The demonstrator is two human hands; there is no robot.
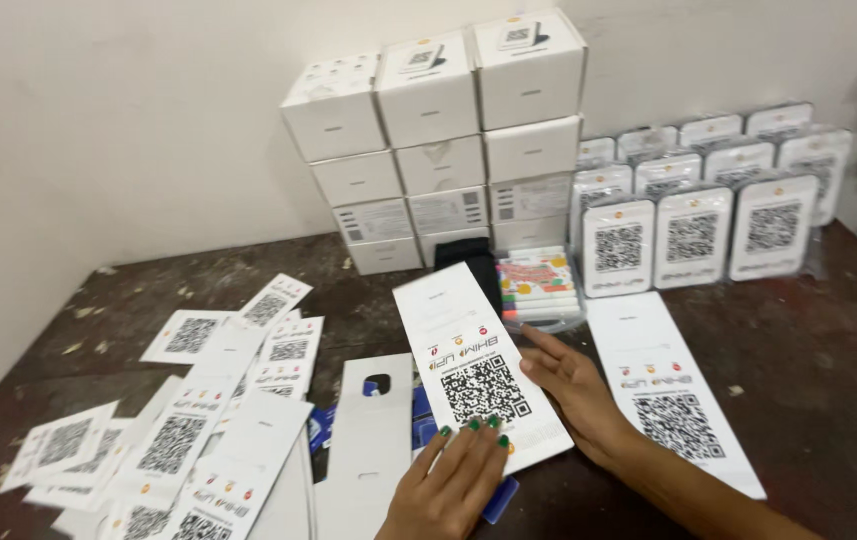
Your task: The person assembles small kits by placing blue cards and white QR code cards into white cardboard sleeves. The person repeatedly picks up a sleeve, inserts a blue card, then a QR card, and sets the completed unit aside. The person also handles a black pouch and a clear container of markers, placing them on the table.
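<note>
Dark, scuffed bench [808, 380] against a white wall carries stacked white boxes [438, 150] and rows of code plaques [693, 235]. Both hands steady a long white code card [473, 365] near the front edge: the left hand [453, 480] lies flat with fingers spread on its lower end, and the right hand [573, 390] presses open against its right edge. Loose code cards [188, 420] lie scattered at left.

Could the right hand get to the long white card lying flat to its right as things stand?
Probably yes. The right hand rests at the edge of the card being held, and the long white card lies flat right beside it, nothing between them.
</note>
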